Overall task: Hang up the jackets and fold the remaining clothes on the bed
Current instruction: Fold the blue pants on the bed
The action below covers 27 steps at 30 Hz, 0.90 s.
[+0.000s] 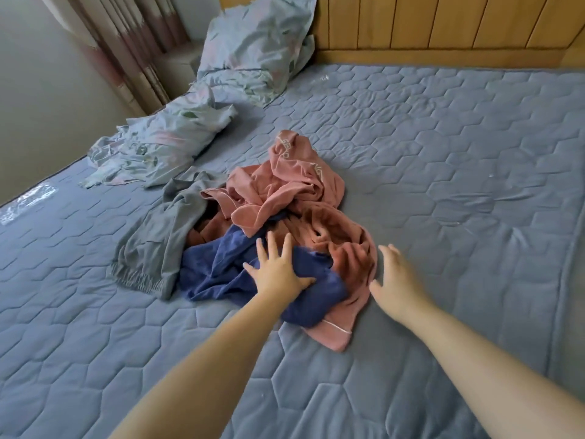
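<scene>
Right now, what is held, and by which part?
Nothing is held. The left hand lies flat on the blue garment; the right hand is open beside the pink garment.

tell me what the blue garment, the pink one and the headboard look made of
Blue garment: soft matte fabric, maybe terry or fleece, judging by its fuzzy nap. Pink garment: similar soft matte cloth with thin pale piping; fibre unclear. Headboard: light wood planks, smooth with a slight sheen, vertical seams visible.
</scene>
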Each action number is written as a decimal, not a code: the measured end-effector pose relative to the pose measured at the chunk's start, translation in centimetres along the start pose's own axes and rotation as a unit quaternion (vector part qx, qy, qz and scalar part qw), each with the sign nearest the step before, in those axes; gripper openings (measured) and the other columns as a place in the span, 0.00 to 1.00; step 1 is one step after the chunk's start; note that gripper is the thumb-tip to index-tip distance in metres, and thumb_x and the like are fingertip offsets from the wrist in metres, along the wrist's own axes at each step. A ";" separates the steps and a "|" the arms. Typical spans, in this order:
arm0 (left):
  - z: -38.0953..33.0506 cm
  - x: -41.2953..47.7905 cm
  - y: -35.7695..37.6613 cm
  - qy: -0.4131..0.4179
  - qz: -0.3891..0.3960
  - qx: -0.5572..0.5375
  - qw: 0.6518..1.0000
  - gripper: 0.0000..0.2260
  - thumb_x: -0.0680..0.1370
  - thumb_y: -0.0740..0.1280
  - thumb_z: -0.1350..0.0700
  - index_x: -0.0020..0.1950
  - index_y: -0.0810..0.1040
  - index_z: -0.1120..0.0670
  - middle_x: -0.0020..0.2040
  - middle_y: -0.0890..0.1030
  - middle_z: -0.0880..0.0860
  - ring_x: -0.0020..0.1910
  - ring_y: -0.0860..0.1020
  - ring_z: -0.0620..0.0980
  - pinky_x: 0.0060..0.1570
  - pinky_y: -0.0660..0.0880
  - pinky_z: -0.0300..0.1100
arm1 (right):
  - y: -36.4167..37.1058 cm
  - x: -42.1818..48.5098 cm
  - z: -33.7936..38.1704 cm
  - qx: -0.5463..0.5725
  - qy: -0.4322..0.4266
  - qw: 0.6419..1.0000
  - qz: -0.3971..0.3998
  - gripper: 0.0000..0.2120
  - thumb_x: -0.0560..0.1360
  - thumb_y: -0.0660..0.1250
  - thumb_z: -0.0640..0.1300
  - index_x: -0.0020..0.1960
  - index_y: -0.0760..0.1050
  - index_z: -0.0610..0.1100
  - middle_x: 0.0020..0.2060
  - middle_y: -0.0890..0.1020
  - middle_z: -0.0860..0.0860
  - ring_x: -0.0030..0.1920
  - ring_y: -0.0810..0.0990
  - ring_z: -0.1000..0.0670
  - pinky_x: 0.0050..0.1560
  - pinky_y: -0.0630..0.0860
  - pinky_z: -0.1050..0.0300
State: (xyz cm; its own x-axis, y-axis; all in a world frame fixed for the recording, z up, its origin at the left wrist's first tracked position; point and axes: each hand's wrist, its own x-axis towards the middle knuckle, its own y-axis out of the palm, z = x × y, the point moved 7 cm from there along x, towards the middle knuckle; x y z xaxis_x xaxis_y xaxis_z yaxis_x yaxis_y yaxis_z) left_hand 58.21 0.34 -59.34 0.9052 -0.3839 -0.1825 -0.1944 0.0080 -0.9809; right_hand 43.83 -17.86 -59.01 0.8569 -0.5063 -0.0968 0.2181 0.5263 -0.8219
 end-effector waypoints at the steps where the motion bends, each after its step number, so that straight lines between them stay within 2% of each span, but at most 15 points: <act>1: 2.3 -0.3 1.3 -0.066 0.032 -0.044 0.996 0.48 0.70 0.70 0.37 0.78 0.41 0.44 0.78 0.44 0.54 0.76 0.49 0.60 0.66 0.58 0.65 | 0.3 -0.3 0.2 0.001 0.001 1.000 0.001 0.34 0.73 0.67 0.39 0.75 0.57 0.37 0.75 0.58 0.39 0.74 0.59 0.40 0.73 0.57 0.50; 3: 5.4 -1.1 3.2 -0.134 0.064 -0.140 0.979 0.44 0.73 0.71 0.46 0.78 0.45 0.50 0.74 0.61 0.61 0.69 0.66 0.62 0.61 0.68 0.56 | 1.0 -1.0 0.5 -0.001 0.005 1.000 0.013 0.34 0.73 0.66 0.39 0.75 0.56 0.38 0.75 0.57 0.39 0.75 0.58 0.41 0.73 0.56 0.50; 5: 6.2 -1.6 3.3 -0.135 0.056 -0.167 0.975 0.24 0.76 0.65 0.55 0.71 0.64 0.57 0.62 0.76 0.60 0.60 0.76 0.62 0.55 0.73 0.50 | 1.2 -1.8 0.8 -0.011 0.001 1.000 0.020 0.34 0.74 0.66 0.40 0.75 0.56 0.38 0.75 0.56 0.40 0.75 0.57 0.42 0.74 0.55 0.52; 7: 4.6 -1.7 1.3 -0.078 0.017 -0.147 0.986 0.11 0.77 0.60 0.58 0.56 0.76 0.59 0.53 0.80 0.59 0.53 0.78 0.61 0.49 0.74 0.47 | 0.7 -2.4 1.1 -0.008 0.001 1.000 0.014 0.33 0.74 0.65 0.39 0.75 0.55 0.38 0.76 0.56 0.40 0.76 0.56 0.43 0.73 0.53 0.53; 9: 0.6 -2.5 -2.5 0.005 -0.028 -0.188 0.982 0.09 0.78 0.58 0.59 0.45 0.77 0.59 0.47 0.81 0.60 0.49 0.79 0.60 0.44 0.70 0.45 | -0.4 -2.7 1.2 0.029 0.011 0.999 -0.007 0.33 0.74 0.65 0.37 0.75 0.56 0.37 0.75 0.58 0.40 0.75 0.56 0.43 0.72 0.53 0.55; 11: -3.7 -3.7 -6.7 0.066 -0.051 -0.287 0.954 0.10 0.78 0.59 0.62 0.37 0.74 0.59 0.42 0.81 0.62 0.45 0.78 0.60 0.39 0.66 0.42 | -1.6 -2.8 0.5 0.135 0.060 0.989 -0.026 0.32 0.74 0.66 0.32 0.74 0.58 0.38 0.72 0.63 0.39 0.72 0.63 0.42 0.66 0.63 0.57; 12: -5.7 -4.2 -8.5 0.090 -0.053 -0.330 0.938 0.10 0.77 0.60 0.64 0.35 0.72 0.59 0.40 0.80 0.63 0.44 0.77 0.61 0.37 0.65 0.42 | -2.1 -2.9 0.1 0.240 0.095 0.966 -0.024 0.33 0.74 0.64 0.28 0.75 0.58 0.40 0.72 0.64 0.39 0.69 0.67 0.42 0.57 0.70 0.58; 14: -9.7 -4.8 -11.4 0.134 -0.035 -0.385 0.913 0.09 0.76 0.63 0.65 0.36 0.71 0.60 0.40 0.78 0.66 0.43 0.76 0.61 0.37 0.66 0.45 | -3.1 -3.3 -0.1 0.475 0.137 0.869 0.003 0.37 0.73 0.61 0.23 0.76 0.57 0.47 0.70 0.64 0.43 0.60 0.71 0.44 0.40 0.73 0.61; 16: -13.6 -5.5 -13.6 0.169 0.007 -0.419 0.892 0.10 0.77 0.64 0.64 0.36 0.71 0.62 0.37 0.77 0.63 0.41 0.75 0.59 0.38 0.70 0.45 | -5.0 -3.8 0.3 0.585 0.119 0.802 0.035 0.43 0.68 0.66 0.23 0.74 0.59 0.54 0.64 0.67 0.48 0.55 0.73 0.47 0.37 0.71 0.58; 17: -15.5 -6.1 -14.7 0.185 0.035 -0.445 0.876 0.12 0.77 0.65 0.63 0.35 0.69 0.61 0.34 0.75 0.59 0.38 0.74 0.56 0.35 0.69 0.41 | -6.2 -4.0 0.6 0.596 0.099 0.795 0.043 0.42 0.64 0.69 0.25 0.70 0.64 0.55 0.58 0.73 0.49 0.50 0.75 0.48 0.36 0.70 0.56; 19: -19.3 -7.2 -16.5 0.217 0.092 -0.508 0.828 0.12 0.77 0.66 0.63 0.36 0.67 0.58 0.33 0.72 0.54 0.34 0.72 0.49 0.32 0.68 0.36 | -8.8 -4.7 0.7 0.597 0.086 0.797 0.019 0.26 0.63 0.70 0.26 0.55 0.72 0.48 0.39 0.80 0.51 0.39 0.75 0.50 0.33 0.66 0.57; 21: -22.6 -8.3 -17.8 0.238 0.143 -0.551 0.787 0.09 0.77 0.67 0.63 0.40 0.69 0.59 0.35 0.73 0.55 0.35 0.74 0.49 0.33 0.72 0.38 | -11.1 -5.2 -0.3 0.611 0.106 0.783 -0.045 0.12 0.72 0.65 0.27 0.44 0.73 0.43 0.28 0.80 0.52 0.33 0.74 0.50 0.31 0.64 0.59; 23: -25.3 -9.3 -18.5 0.255 0.199 -0.577 0.750 0.07 0.77 0.67 0.63 0.41 0.71 0.59 0.36 0.76 0.55 0.36 0.77 0.49 0.33 0.75 0.39 | -13.4 -5.5 -1.4 0.641 0.121 0.750 -0.112 0.12 0.77 0.57 0.28 0.40 0.71 0.41 0.24 0.77 0.50 0.27 0.74 0.52 0.25 0.65 0.62; 25: -27.0 -9.6 -18.7 0.284 0.211 -0.533 0.769 0.07 0.78 0.67 0.60 0.41 0.72 0.57 0.36 0.77 0.54 0.36 0.78 0.49 0.32 0.77 0.38 | -15.8 -6.0 -3.4 0.672 0.158 0.703 -0.172 0.14 0.79 0.54 0.30 0.39 0.70 0.41 0.25 0.74 0.47 0.27 0.70 0.52 0.23 0.66 0.65; 27: -27.5 -7.9 -17.3 0.339 0.174 -0.396 0.835 0.07 0.78 0.67 0.55 0.43 0.73 0.55 0.38 0.77 0.54 0.37 0.78 0.49 0.34 0.78 0.39 | -17.9 -6.9 -6.4 0.690 0.205 0.652 -0.239 0.12 0.79 0.54 0.31 0.43 0.72 0.40 0.36 0.77 0.45 0.34 0.72 0.50 0.29 0.74 0.61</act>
State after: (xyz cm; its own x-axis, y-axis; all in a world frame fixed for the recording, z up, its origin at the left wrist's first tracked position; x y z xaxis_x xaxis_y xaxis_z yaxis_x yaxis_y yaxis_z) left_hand 43.99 -22.15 -39.10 0.3710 -0.9228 -0.1038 -0.8336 -0.2817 -0.4750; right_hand 31.02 -28.10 -47.22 0.4019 -0.8290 -0.3890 0.8692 0.2116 0.4470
